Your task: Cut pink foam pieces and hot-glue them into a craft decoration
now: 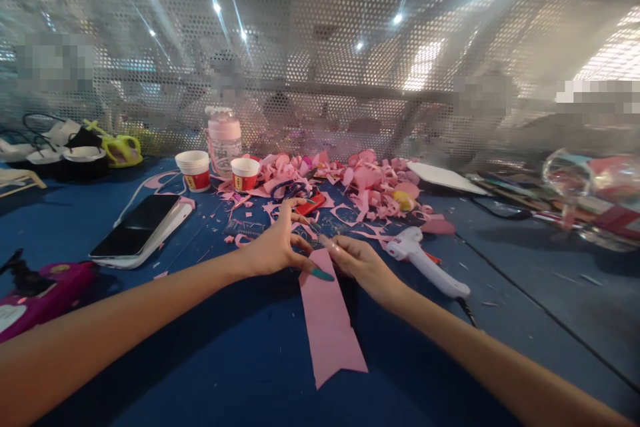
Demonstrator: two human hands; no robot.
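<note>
A pink strip of paper or felt, notched at its lower end, hangs down toward me over the blue table. At its upper end my right hand pinches it between thumb and fingers. My left hand is beside that end with its fingers spread and curved. Its thumb, with a long teal nail, lies over the strip's upper left part; whether it presses on it I cannot tell. Something thin is near the fingertips, too small to name. Just beyond the hands lies a red tool handle among pink scraps.
A white glue gun lies right of my right hand. On the left are a phone and a magenta device. Paper cups and a pink-lided bottle stand behind. A perforated metal screen closes off the back.
</note>
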